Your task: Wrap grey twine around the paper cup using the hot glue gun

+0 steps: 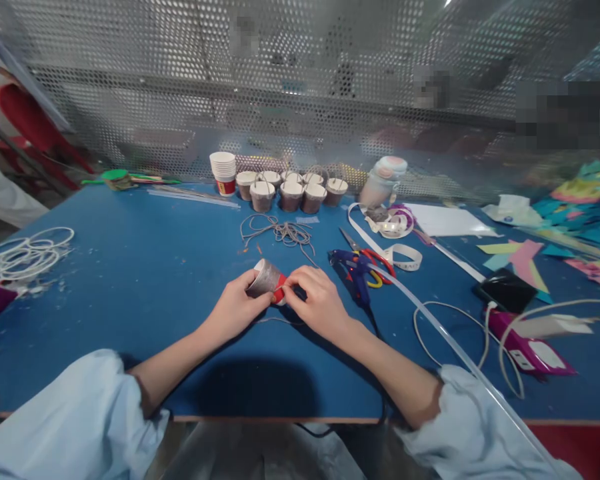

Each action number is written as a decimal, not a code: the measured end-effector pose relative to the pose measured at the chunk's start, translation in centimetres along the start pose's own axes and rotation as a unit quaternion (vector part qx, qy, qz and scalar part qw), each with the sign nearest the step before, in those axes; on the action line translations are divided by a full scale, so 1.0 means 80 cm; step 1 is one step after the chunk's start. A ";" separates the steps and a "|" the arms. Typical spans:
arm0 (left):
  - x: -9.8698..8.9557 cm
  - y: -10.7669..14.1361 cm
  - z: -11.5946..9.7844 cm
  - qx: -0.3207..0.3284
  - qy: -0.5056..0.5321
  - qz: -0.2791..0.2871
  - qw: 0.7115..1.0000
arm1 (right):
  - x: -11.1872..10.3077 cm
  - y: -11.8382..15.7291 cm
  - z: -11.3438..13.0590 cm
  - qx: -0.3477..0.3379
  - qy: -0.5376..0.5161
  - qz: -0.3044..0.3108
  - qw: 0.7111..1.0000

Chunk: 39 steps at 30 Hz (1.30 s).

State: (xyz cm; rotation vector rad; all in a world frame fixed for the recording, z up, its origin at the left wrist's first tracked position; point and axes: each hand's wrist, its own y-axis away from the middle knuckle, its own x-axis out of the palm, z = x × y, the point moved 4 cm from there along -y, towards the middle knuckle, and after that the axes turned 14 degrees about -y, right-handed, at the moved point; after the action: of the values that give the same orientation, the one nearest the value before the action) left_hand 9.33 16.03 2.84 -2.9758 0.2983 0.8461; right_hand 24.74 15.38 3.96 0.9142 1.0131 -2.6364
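Note:
A paper cup [266,277], its side partly wrapped in grey cord with red showing near the base, lies tipped sideways between my hands. My left hand [241,301] is closed around the cup, its mouth facing up and left. At the cup's red end, the fingers of my right hand [316,297] are pinched on thin grey cord [284,287]. A loose stretch of that cord trails on the table below the cup. Farther back lies a tangled bundle of grey cord [285,230].
Several cord-wrapped cups [291,197] stand behind, beside a stack of paper cups [223,173]. To the right lie a blue glue gun [359,277], scissors [375,267], a measuring tape [405,257], a clear glue stick [430,317] and a purple power strip [533,347]. White cable [27,253] is coiled left.

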 end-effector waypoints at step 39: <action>-0.003 0.004 0.000 0.037 0.011 0.090 0.995 | -0.026 0.006 0.000 -0.012 0.018 -0.021 1.000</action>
State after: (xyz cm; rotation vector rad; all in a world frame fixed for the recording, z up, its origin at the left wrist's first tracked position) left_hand 9.07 15.75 3.00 -2.9248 0.5941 0.7979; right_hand 26.56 14.92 4.96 0.9498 1.0806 -2.6445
